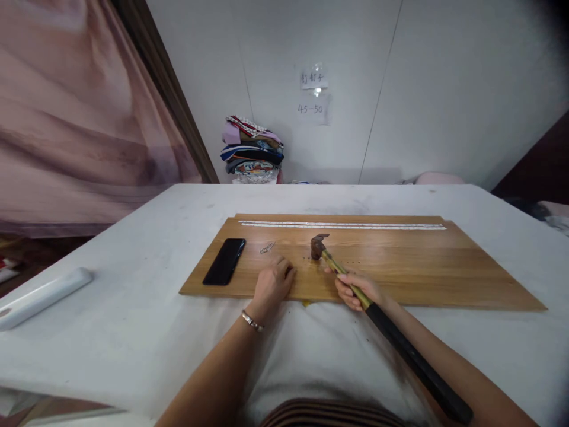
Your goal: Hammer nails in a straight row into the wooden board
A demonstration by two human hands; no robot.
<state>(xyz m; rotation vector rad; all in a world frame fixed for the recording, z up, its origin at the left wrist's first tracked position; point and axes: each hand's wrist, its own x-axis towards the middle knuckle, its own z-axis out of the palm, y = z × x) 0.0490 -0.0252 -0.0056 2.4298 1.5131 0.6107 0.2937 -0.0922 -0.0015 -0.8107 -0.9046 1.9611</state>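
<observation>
Over the wooden board's (422, 267) near half, the right hand's (371, 286) grip is clamped high on the hammer (393, 336), likely for control, while the left hand (273, 280) rests curled, whether round anything I cannot tell, with loose nails (267, 248) on its far side, presumably handy.

Open room over the right end of the board (471, 270), hammer (389, 326) across the middle, phone (225, 261) on the left

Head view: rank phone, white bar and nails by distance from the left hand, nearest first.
From the left hand:
1. Nails: just beyond it, on the wooden board.
2. Phone: to its left, same board.
3. White bar: far left, on the table.
</observation>
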